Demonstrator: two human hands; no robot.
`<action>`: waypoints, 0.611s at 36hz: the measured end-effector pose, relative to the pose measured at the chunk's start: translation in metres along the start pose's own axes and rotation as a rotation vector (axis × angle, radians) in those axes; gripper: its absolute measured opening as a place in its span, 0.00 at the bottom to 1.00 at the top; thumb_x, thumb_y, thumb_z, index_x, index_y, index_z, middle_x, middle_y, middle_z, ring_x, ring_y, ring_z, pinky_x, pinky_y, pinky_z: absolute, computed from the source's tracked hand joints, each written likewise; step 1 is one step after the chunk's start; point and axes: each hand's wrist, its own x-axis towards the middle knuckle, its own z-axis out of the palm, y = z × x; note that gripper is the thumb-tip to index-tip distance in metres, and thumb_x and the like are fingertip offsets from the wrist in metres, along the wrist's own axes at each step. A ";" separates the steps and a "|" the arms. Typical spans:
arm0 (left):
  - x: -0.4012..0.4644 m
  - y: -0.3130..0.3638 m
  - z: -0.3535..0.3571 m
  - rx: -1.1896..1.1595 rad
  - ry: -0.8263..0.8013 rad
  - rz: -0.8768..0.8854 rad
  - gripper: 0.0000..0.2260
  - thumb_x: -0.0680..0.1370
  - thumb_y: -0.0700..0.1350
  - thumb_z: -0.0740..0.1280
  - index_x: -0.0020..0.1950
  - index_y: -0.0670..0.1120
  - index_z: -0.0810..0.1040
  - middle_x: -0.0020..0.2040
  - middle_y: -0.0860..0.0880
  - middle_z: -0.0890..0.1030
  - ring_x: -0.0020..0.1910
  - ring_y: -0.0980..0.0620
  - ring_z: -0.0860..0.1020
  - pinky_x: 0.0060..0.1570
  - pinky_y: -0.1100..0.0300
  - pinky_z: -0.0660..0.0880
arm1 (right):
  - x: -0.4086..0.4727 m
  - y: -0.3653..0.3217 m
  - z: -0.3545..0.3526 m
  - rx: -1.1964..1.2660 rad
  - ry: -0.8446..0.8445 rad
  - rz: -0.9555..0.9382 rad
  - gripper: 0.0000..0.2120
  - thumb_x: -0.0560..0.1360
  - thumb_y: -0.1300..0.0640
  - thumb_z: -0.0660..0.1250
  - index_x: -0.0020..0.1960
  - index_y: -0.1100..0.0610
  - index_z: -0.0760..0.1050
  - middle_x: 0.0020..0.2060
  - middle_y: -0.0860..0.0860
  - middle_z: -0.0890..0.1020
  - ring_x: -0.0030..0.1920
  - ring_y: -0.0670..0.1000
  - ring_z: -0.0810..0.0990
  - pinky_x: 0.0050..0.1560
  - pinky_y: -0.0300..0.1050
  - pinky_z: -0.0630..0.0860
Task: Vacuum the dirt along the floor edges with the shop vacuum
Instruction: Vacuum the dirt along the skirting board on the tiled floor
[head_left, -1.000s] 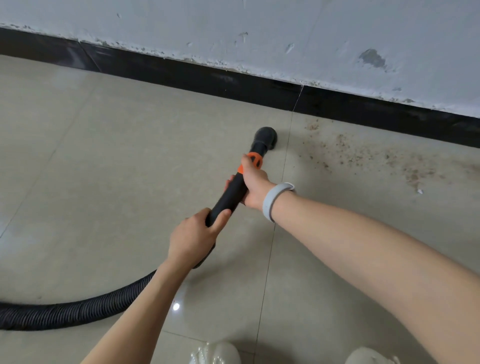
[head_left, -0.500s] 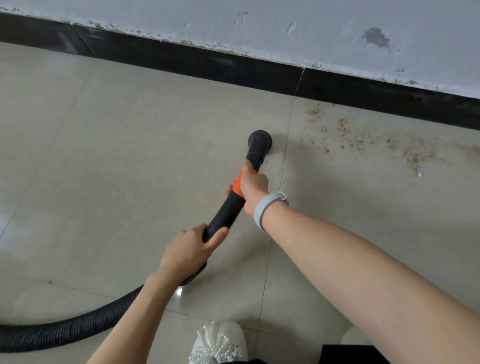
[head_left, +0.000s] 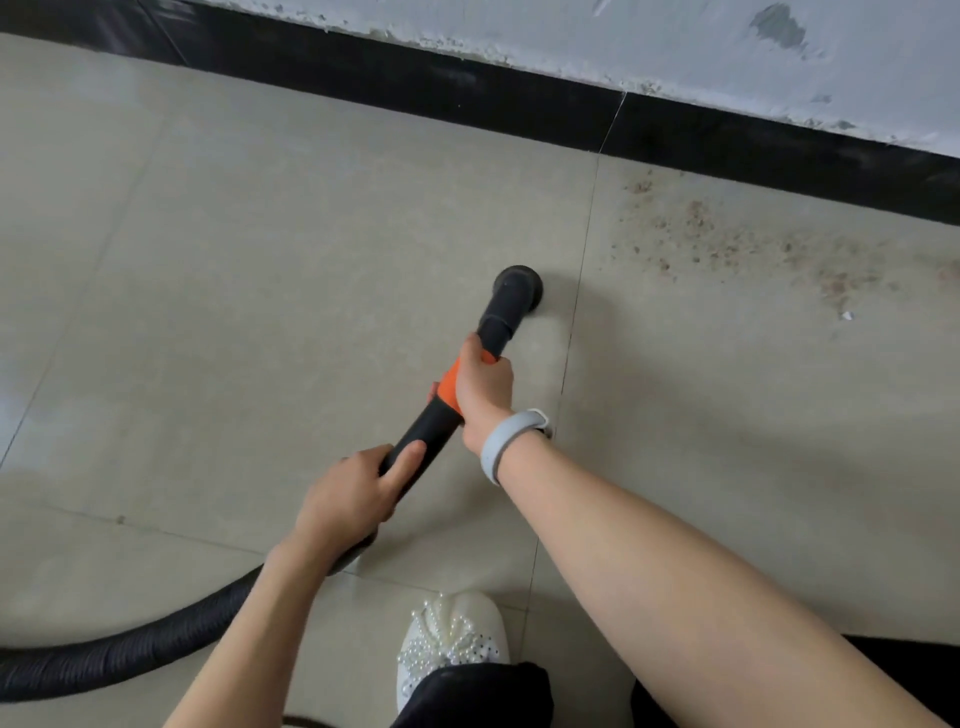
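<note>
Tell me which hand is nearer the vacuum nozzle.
Right. The right hand grips the orange collar just behind the vacuum nozzle; the left hand holds the wand farther back, toward the hose.

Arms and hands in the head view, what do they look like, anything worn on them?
Both forearms are bare, with no sleeves or gloves showing. The right hand has a pale grey-white band round its wrist. The left hand wears nothing.

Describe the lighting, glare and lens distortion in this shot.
Head view: soft, even light, faint shadow right of the nozzle; dull sheen on the floor tiles, no hard glare; wide-angle lens bows the black baseboard; right forearm looms large.
</note>
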 end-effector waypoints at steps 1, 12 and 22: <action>-0.001 -0.011 -0.003 -0.031 0.005 -0.017 0.24 0.79 0.64 0.53 0.39 0.46 0.74 0.28 0.50 0.79 0.26 0.51 0.76 0.37 0.55 0.74 | -0.003 0.005 0.008 -0.012 -0.031 0.000 0.19 0.77 0.47 0.61 0.59 0.62 0.69 0.38 0.56 0.77 0.35 0.58 0.81 0.45 0.54 0.81; 0.011 0.019 0.010 0.175 -0.095 0.131 0.27 0.76 0.69 0.50 0.38 0.48 0.72 0.33 0.50 0.79 0.37 0.48 0.78 0.39 0.55 0.71 | 0.002 0.002 -0.046 0.149 0.110 0.054 0.20 0.78 0.48 0.61 0.61 0.63 0.71 0.49 0.61 0.80 0.35 0.56 0.80 0.33 0.43 0.78; 0.030 0.088 0.035 0.396 -0.124 0.359 0.24 0.77 0.68 0.49 0.35 0.51 0.67 0.32 0.53 0.72 0.37 0.48 0.74 0.38 0.56 0.68 | 0.005 -0.026 -0.117 0.269 0.341 0.011 0.12 0.79 0.52 0.57 0.44 0.61 0.66 0.30 0.56 0.74 0.26 0.54 0.74 0.35 0.48 0.77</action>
